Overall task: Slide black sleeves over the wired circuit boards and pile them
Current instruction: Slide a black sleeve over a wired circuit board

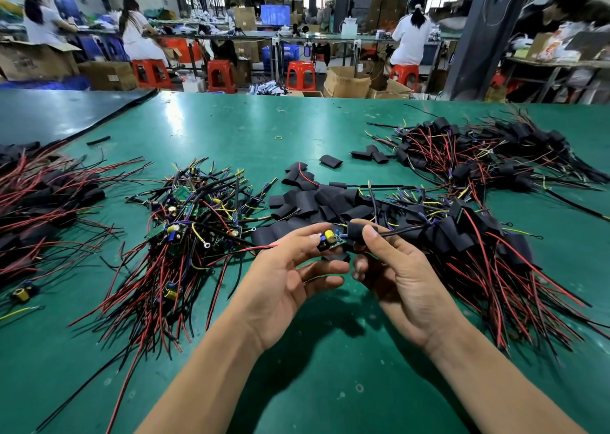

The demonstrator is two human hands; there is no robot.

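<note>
My left hand [290,275] pinches a small green circuit board [331,238] with a yellow part on it, held above the green table [231,129]. My right hand [392,268] grips a black sleeve [358,232] threaded on the board's black wire, right beside the board's end. A heap of bare wired boards [185,228] lies to the left. Loose black sleeves [310,202] lie behind my hands. Sleeved boards with red and black wires are piled to the right [478,232].
Another pile of sleeved boards [488,156] lies at the far right, and one more [43,199] at the left edge. A dark mat [59,116] covers the far left. People sit on red stools [221,76] at benches beyond the table.
</note>
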